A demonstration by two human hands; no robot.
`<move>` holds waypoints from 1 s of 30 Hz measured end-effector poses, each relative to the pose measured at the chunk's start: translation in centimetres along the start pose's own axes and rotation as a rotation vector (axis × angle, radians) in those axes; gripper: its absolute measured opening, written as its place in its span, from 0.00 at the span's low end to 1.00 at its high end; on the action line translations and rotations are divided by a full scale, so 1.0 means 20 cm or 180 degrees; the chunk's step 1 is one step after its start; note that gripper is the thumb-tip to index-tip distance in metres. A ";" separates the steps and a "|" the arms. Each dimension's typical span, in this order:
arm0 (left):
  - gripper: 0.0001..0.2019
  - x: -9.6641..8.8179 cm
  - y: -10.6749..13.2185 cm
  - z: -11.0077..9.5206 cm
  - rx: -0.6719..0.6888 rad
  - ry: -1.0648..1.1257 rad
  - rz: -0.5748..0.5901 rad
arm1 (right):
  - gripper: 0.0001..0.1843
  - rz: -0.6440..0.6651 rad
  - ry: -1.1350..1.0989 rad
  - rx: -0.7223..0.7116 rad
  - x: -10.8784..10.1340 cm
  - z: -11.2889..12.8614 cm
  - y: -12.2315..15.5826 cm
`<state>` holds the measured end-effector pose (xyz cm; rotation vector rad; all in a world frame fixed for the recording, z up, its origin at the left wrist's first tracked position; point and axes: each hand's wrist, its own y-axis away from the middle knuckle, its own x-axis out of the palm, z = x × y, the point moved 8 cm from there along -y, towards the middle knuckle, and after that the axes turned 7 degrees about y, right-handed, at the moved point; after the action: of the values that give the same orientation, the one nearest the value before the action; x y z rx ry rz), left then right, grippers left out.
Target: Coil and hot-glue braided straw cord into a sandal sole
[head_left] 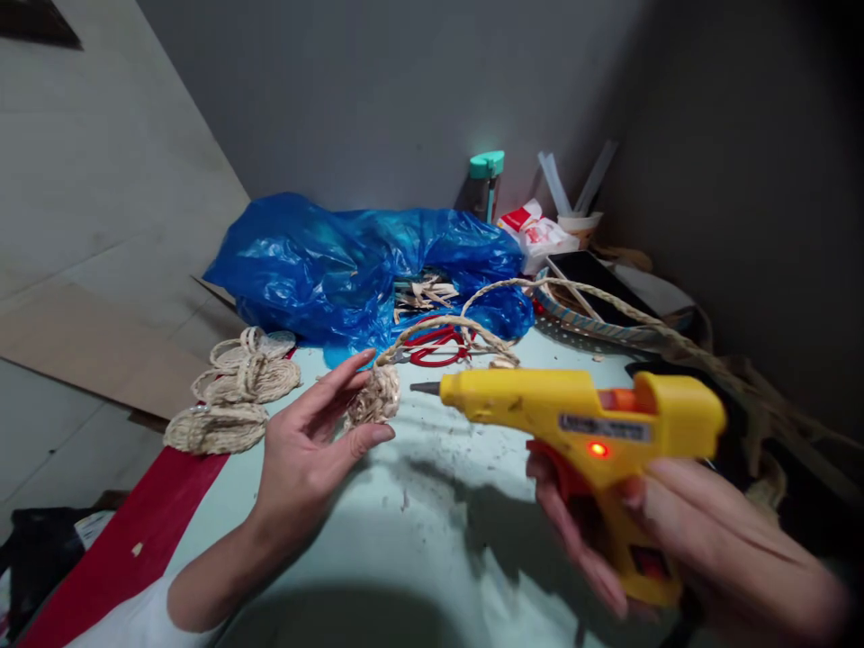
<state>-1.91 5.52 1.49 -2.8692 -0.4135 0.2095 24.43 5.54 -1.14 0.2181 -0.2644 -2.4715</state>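
Observation:
Between the thumb and fingers of my left hand (307,441) is a small coiled piece of braided straw cord (376,396). A long braided strand (587,290) runs from it across the table to the right. My right hand (702,522) is wrapped round the handle of a yellow glue gun (560,400), its red light lit. The gun's dark nozzle points left at the coil, a small gap apart from it. Several finished-looking braided slippers or loops (220,427) lie left of my left hand. Red-handled scissors (436,346) rest behind the coil.
A blue plastic bag (324,261) with straw scraps (428,292) lies along the wall. A teal-capped container (487,180), a cup with clear sticks (580,225) and a dark flat device (594,279) stand at back right. Red cloth (135,531) edges the table's left side.

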 end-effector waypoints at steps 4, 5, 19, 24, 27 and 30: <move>0.26 -0.06 -0.03 -0.05 0.0420 -0.0478 -0.0313 | 0.34 0.0252 -0.0400 0.0182 0.05 0.06 -0.04; 0.25 -0.08 -0.03 -0.07 0.0515 -0.0641 -0.0374 | 0.34 0.0317 -0.0369 0.0298 0.06 0.05 -0.05; 0.25 0.09 0.14 -0.26 0.2119 -0.1380 0.0413 | 0.28 -0.0343 0.3460 -0.0607 0.00 0.23 0.02; 0.30 0.12 0.18 -0.26 0.2266 -0.1414 0.0628 | 0.18 -0.1982 0.3858 -0.2526 0.03 0.58 0.15; 0.33 0.13 0.19 -0.25 0.2241 -0.1456 0.0673 | 0.17 -0.1346 0.3956 -0.2582 0.13 0.54 0.04; 0.33 0.14 0.19 -0.25 0.2143 -0.1464 0.0700 | 0.14 -0.1110 0.3864 -0.2655 0.17 0.50 -0.01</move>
<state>2.53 1.77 5.01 -2.1751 -0.0686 0.8721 19.38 4.92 8.24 1.3453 1.3371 -2.0622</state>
